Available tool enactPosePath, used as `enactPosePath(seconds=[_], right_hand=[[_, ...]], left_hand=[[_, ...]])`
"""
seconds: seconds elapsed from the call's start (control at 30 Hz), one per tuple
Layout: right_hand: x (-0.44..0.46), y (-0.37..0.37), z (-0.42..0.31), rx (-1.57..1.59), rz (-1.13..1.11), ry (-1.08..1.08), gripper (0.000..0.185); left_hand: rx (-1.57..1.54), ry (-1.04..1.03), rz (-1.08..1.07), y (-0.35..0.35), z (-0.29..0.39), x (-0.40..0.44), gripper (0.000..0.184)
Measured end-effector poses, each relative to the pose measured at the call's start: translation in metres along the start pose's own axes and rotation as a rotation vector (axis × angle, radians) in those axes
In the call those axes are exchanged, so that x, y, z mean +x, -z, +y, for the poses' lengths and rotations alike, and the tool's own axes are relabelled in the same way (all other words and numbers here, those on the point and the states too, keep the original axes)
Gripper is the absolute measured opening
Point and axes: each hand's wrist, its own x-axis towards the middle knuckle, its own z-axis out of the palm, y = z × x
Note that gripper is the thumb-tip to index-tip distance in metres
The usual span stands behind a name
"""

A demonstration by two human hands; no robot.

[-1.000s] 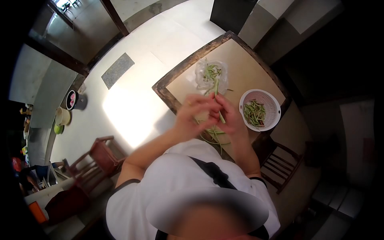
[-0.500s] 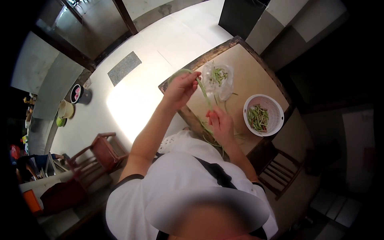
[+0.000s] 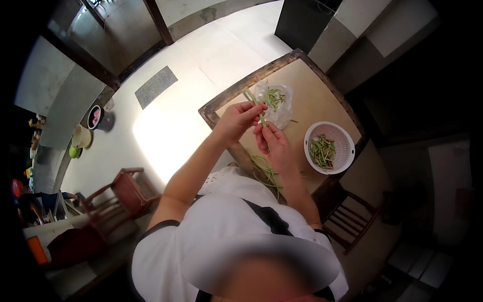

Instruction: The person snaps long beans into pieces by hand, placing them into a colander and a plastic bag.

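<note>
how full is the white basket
Partly full: green pieces lie heaped at the bottom of the basket, and much of its slotted wall shows bare.

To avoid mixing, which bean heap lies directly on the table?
The long beans nearest the white shirt; the others are on the bag and in the basket.

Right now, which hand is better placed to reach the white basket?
Right, I'd say: your right hand is nearer the white basket, your left hand farther across; both hold the green stalk.

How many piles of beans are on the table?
3: one in the bag, one in the basket, and loose long beans on the table's near side. The right arm may hide more.
</note>
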Motion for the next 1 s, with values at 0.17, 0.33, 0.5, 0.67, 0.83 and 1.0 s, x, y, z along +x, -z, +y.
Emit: enactPosePath(seconds=[0.17,0.33,0.5,0.67,0.83,1.0], right_hand=[[0.012,0.014,0.024,-0.096,0.221,0.03,0.017],[0.031,0.076,0.069,0.245,0.498,-0.274,0.016],[0.019,0.026,0.01,0.221,0.072,-0.077,0.015],[0.012,0.019,-0.005,-0.201,-0.071,-0.043,0.013],[0.013,0.018,0.011,-0.337,0.049,0.094,0.013],[0.015,0.033,0.048,-0.413,0.061,0.004,0.015]], left_hand=[[0.531,-0.226,0.06,-0.009,-0.003,-0.01,0.017],[0.425,-0.309,0.062,-0.02,0.009,-0.018,0.018],[0.659,-0.063,-0.011,-0.014,0.001,-0.022,0.063],[0.638,0.0,-0.015,-0.01,-0.002,-0.024,0.069],[0.411,-0.047,-0.077,0.017,0.001,-0.016,0.047],[0.006,-0.17,0.209,0.052,0.005,0.006,0.025]])
